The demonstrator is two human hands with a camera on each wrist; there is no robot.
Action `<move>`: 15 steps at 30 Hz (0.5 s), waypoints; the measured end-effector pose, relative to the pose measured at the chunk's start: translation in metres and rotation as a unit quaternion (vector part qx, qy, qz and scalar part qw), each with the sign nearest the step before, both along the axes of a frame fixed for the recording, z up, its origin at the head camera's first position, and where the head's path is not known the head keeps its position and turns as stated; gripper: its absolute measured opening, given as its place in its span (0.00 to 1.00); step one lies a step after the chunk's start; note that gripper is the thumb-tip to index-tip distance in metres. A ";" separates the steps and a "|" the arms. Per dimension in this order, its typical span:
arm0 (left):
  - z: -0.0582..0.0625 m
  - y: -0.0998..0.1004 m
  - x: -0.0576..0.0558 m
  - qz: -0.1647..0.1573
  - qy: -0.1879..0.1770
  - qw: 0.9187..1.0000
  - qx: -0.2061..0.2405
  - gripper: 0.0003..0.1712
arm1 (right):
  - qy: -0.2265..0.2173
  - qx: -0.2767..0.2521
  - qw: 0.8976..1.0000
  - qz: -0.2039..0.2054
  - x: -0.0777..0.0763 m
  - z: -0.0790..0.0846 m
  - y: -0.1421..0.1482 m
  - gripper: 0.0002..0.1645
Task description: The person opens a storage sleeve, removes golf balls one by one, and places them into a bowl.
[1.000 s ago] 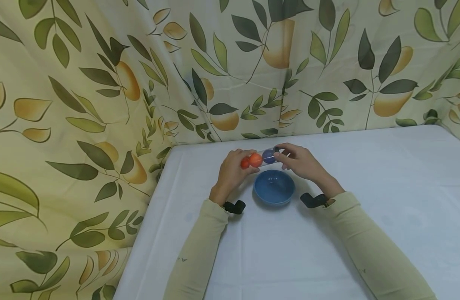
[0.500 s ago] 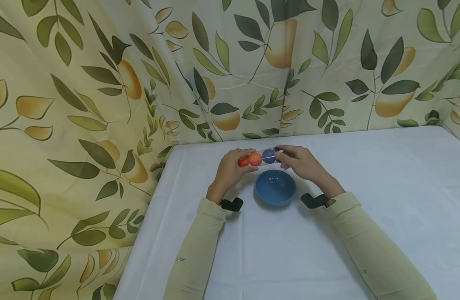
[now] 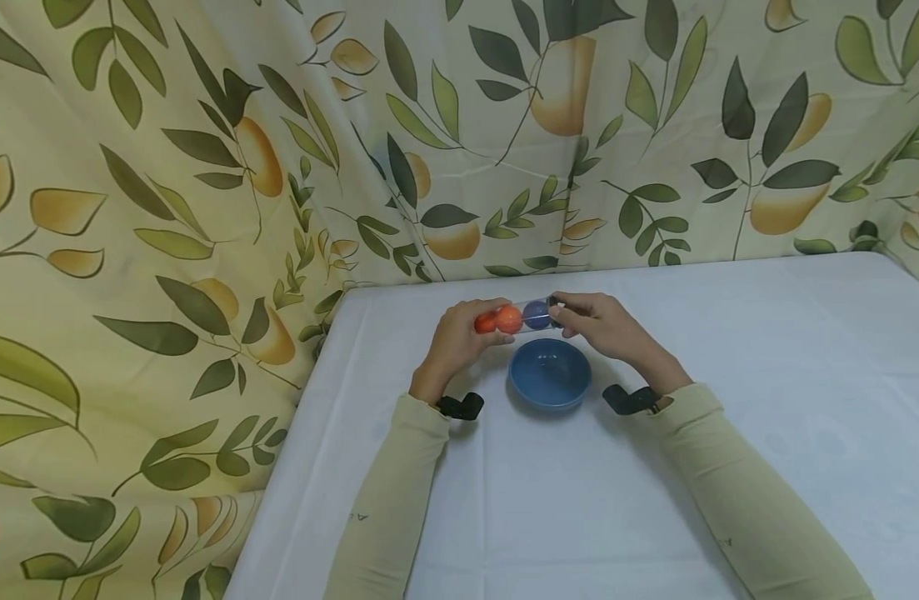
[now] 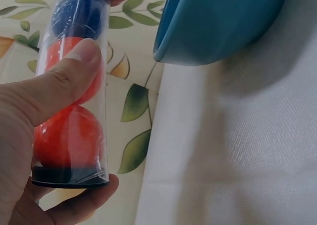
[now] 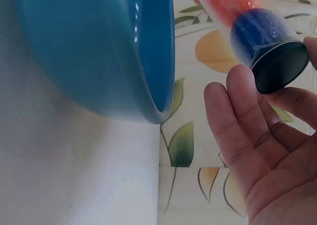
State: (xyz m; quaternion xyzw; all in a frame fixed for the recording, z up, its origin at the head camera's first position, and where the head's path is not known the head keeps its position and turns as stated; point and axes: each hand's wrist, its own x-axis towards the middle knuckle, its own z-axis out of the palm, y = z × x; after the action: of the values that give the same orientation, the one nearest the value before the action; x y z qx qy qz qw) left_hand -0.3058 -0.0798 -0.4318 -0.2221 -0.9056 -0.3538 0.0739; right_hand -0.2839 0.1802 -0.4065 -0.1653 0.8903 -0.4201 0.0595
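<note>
A white-covered table point(image 3: 789, 400) stands before pale, leaf-and-fruit-printed fabric point(image 3: 504, 183) that hangs behind and along its left.

I have room to pass over the counter point(image 3: 549, 517) between the sleeves point(image 3: 392, 492), nearer than the bowl point(image 3: 551, 379); beyond, the tube point(image 3: 524, 319) spanning left hand point(image 3: 461, 332) to right hand point(image 3: 601, 322) bars my way, patterned cloth point(image 3: 474, 179) behind.

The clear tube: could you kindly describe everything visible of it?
The clear tube, apparently plastic, is held sideways beyond the blue bowl. Black caps cover both ends; inside, two orange balls and one blue ball sit in a row. The left hand grips the orange end; the right hand pinches the opposite cap.
</note>
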 end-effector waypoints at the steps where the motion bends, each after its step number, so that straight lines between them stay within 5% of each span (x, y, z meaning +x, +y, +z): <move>1: 0.000 0.000 0.000 0.000 -0.001 1.000 0.002 0.33 | 0.001 0.001 1.000 0.001 0.000 0.000 0.000 0.38; 15: 0.000 -0.001 0.000 -0.015 -0.023 0.999 0.036 0.34 | 0.007 -0.002 1.000 0.018 0.000 -0.002 0.002 0.37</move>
State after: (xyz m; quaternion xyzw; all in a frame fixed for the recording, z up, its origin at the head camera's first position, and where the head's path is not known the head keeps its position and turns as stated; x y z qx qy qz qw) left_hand -0.3053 -0.0807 -0.4314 -0.2249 -0.8903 -0.3921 0.0557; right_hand -0.2838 0.1825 -0.4083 -0.1846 0.8869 -0.4192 0.0606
